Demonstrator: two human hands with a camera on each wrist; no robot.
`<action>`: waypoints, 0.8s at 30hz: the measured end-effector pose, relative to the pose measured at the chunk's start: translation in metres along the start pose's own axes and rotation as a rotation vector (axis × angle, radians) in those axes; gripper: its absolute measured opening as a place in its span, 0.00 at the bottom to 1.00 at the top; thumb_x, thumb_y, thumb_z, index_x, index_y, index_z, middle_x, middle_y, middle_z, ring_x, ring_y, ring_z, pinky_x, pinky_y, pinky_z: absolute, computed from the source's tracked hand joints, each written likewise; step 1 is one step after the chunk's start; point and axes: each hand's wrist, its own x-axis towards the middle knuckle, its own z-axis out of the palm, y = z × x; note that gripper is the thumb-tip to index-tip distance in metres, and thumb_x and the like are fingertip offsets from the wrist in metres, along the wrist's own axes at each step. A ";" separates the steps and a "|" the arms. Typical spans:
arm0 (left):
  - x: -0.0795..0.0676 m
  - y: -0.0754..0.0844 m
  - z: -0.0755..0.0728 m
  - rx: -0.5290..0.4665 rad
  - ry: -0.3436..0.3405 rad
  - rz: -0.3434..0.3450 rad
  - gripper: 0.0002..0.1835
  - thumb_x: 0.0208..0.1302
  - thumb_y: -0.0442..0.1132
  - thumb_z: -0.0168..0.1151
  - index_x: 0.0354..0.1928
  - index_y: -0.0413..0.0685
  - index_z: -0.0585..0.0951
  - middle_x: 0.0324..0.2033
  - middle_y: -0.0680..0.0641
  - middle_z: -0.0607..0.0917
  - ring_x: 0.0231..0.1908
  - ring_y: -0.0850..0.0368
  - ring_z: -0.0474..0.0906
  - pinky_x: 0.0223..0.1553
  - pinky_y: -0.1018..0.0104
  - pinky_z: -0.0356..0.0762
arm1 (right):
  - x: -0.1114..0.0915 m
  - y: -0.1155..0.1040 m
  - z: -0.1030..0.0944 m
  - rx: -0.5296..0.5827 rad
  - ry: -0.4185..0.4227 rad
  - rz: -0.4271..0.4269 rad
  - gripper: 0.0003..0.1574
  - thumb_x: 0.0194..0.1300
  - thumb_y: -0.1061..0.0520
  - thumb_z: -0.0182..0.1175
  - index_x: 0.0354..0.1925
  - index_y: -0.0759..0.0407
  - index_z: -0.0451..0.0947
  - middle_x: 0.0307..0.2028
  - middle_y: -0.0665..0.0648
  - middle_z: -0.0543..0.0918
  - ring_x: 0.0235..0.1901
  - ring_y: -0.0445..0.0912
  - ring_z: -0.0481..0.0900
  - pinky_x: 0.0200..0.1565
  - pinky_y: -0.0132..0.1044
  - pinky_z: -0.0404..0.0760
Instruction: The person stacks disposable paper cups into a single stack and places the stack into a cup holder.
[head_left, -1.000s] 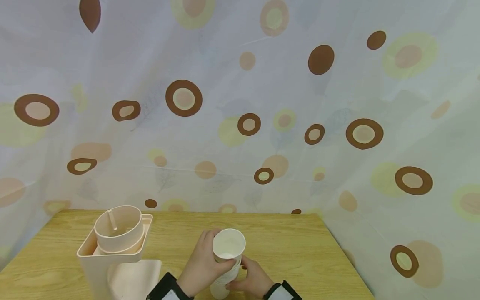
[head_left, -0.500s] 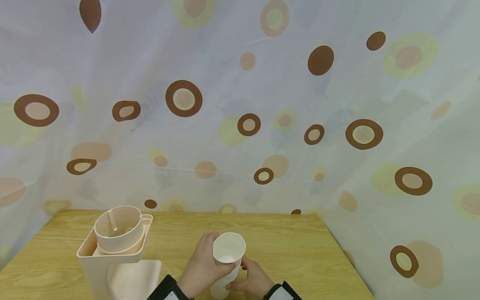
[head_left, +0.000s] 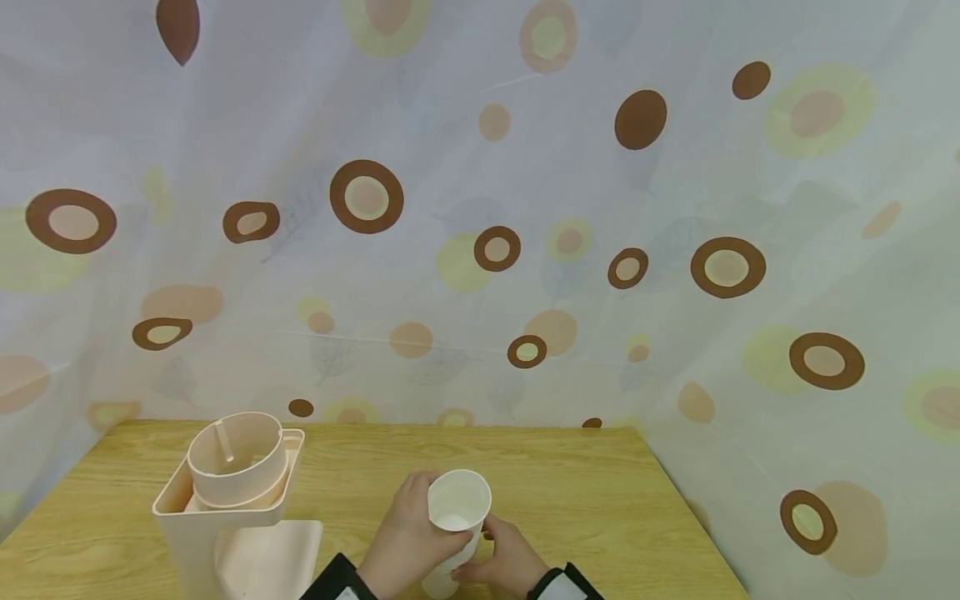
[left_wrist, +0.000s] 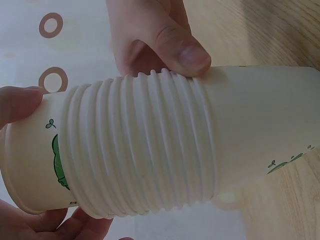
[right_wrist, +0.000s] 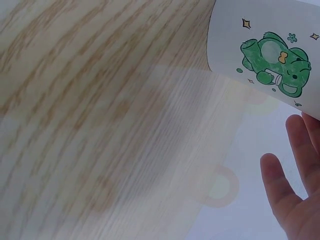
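Observation:
Both hands hold a nested stack of white paper cups (left_wrist: 142, 145), tilted over the front of the table. My left hand (head_left: 408, 529) grips the top cup (head_left: 459, 500), its mouth facing up and toward me. In the left wrist view, this cup stands out from the closely spaced rims below, with a bit of green print showing. Lower down, my right hand (head_left: 504, 560) holds the stack, its thumb lying along the lowest rims. A green bear print shows on the bottom cup (right_wrist: 225, 42) in the right wrist view. Some fingers are hidden behind the cups.
A cream plastic holder (head_left: 221, 521) with a round tube (head_left: 238, 467) in its top stands at the left of the wooden table (head_left: 585, 492). A patterned curtain (head_left: 442, 208) hangs behind the table and along its right side.
My left hand and the top cup have shifted slightly down in the head view, and the ridged rims beneath it show less there. My right hand stays almost still.

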 end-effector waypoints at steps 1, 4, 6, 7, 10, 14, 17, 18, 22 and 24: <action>0.000 0.000 0.001 -0.001 0.002 0.000 0.37 0.38 0.43 0.74 0.50 0.32 0.71 0.43 0.39 0.76 0.43 0.45 0.75 0.42 0.48 0.79 | 0.000 0.000 0.000 -0.001 0.002 -0.001 0.39 0.50 0.55 0.69 0.58 0.67 0.69 0.56 0.68 0.78 0.53 0.58 0.73 0.51 0.67 0.69; -0.001 -0.001 0.002 0.007 0.010 0.007 0.36 0.38 0.42 0.74 0.50 0.32 0.71 0.43 0.40 0.76 0.43 0.45 0.75 0.42 0.48 0.79 | -0.001 -0.001 0.000 -0.006 0.007 -0.005 0.39 0.50 0.55 0.69 0.58 0.67 0.69 0.56 0.68 0.78 0.53 0.58 0.74 0.51 0.67 0.69; -0.001 -0.001 0.003 0.012 0.014 0.011 0.36 0.38 0.42 0.74 0.50 0.32 0.71 0.43 0.40 0.77 0.43 0.45 0.75 0.42 0.48 0.79 | -0.001 -0.001 0.000 -0.008 0.009 -0.004 0.39 0.50 0.55 0.69 0.58 0.67 0.69 0.56 0.68 0.78 0.53 0.58 0.74 0.50 0.67 0.69; -0.001 -0.002 0.003 0.012 0.013 0.013 0.36 0.38 0.42 0.74 0.50 0.31 0.71 0.43 0.39 0.76 0.43 0.45 0.75 0.42 0.48 0.79 | -0.001 -0.001 0.000 -0.008 0.008 -0.001 0.39 0.49 0.55 0.69 0.58 0.67 0.69 0.55 0.68 0.78 0.52 0.58 0.74 0.50 0.67 0.69; -0.002 -0.001 0.003 0.011 0.014 0.016 0.36 0.38 0.42 0.74 0.50 0.31 0.71 0.42 0.39 0.77 0.43 0.44 0.75 0.41 0.48 0.79 | -0.001 -0.002 0.000 -0.005 0.004 0.007 0.39 0.49 0.55 0.69 0.58 0.67 0.69 0.55 0.68 0.78 0.52 0.59 0.74 0.50 0.66 0.69; -0.002 -0.002 0.004 0.012 0.016 0.024 0.36 0.38 0.42 0.74 0.50 0.31 0.71 0.42 0.39 0.77 0.43 0.44 0.75 0.41 0.48 0.79 | -0.001 -0.002 0.000 -0.004 0.005 0.008 0.39 0.49 0.56 0.69 0.58 0.68 0.69 0.55 0.68 0.78 0.52 0.59 0.74 0.50 0.66 0.69; -0.003 -0.003 0.004 0.012 0.009 0.021 0.36 0.39 0.42 0.74 0.50 0.31 0.71 0.43 0.38 0.77 0.43 0.43 0.75 0.41 0.48 0.79 | -0.001 -0.001 0.000 -0.007 0.007 0.006 0.39 0.49 0.55 0.70 0.58 0.68 0.69 0.55 0.68 0.78 0.52 0.59 0.74 0.50 0.66 0.69; -0.003 -0.003 0.004 0.010 0.006 0.017 0.36 0.39 0.42 0.74 0.50 0.31 0.71 0.43 0.38 0.77 0.43 0.43 0.75 0.41 0.47 0.79 | -0.001 -0.001 0.000 -0.009 0.008 0.005 0.39 0.49 0.55 0.70 0.58 0.68 0.69 0.55 0.68 0.78 0.52 0.58 0.74 0.50 0.66 0.69; -0.003 -0.004 0.003 0.006 -0.007 0.008 0.37 0.40 0.43 0.74 0.51 0.30 0.70 0.43 0.38 0.76 0.43 0.43 0.75 0.41 0.47 0.79 | -0.001 -0.002 0.000 -0.013 0.006 0.007 0.40 0.49 0.55 0.70 0.58 0.67 0.69 0.55 0.68 0.78 0.52 0.58 0.74 0.50 0.66 0.69; -0.003 -0.004 0.003 0.004 -0.016 0.006 0.38 0.40 0.44 0.74 0.52 0.30 0.69 0.44 0.37 0.76 0.44 0.42 0.75 0.41 0.47 0.79 | -0.001 -0.003 0.000 -0.014 0.004 0.009 0.40 0.49 0.55 0.70 0.58 0.68 0.69 0.55 0.68 0.78 0.52 0.58 0.74 0.50 0.66 0.69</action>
